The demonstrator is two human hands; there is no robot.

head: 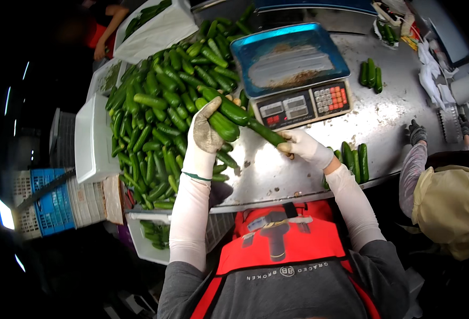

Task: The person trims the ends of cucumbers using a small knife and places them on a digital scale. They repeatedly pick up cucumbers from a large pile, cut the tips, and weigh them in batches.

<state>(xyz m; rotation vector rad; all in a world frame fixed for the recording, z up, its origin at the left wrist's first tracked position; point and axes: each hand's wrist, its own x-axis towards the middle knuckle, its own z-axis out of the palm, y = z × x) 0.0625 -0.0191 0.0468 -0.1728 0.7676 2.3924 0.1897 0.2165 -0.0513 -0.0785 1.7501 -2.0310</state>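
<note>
In a pale, soiled glove, my left hand (206, 127) holds two green cucumbers; the lower cucumber (223, 126) lies against the palm and the upper cucumber (228, 107) rests beside it. My right hand (304, 146), also gloved, grips the lower end of a third, slimmer cucumber (265, 132), whose far end meets the upper one. Left of my hands, a large heap of cucumbers (151, 135) spreads over the metal table (258, 175). Just beyond my hands stands a digital scale (304, 105) with a blue-rimmed pan (290, 63) that holds only brown dirt.
White foam boxes (97, 139) line the table's left side, near stacked plastic crates (53, 201). Small cucumber groups lie at right (370, 75) and near the front edge (355, 161). A co-worker's gloved hand (417, 132) rests over the right end; another person's arm (109, 34) reaches in at upper left.
</note>
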